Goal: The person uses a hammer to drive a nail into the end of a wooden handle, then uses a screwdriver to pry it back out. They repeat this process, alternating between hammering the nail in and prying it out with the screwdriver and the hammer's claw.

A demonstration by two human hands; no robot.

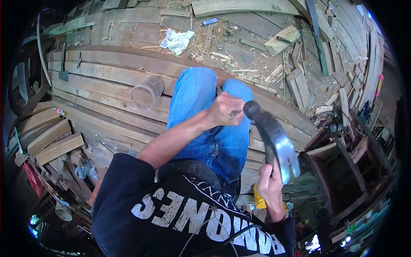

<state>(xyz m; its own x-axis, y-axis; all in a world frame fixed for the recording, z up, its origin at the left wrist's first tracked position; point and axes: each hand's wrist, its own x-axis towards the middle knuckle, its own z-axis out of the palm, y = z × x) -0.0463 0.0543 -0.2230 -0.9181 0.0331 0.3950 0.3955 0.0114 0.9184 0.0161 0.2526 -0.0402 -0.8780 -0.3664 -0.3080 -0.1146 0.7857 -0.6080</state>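
My right hand is wrapped around the handle of a claw hammer. The hammer is raised close to the camera, its round striking face toward my left hand and its shiny claw toward me. My left hand is closed in a fist above my knees, with the fingers curled under. A small dark bit shows beside that fist between my knees; what the fist holds I cannot tell. Blue jeans cover my bent legs under both hands.
I sit over a slatted wooden bench. A clear plastic cup lies on it to the left. Beyond are a white cloth, a blue lighter-like object, wood chips and offcuts. A dark wooden frame stands right.
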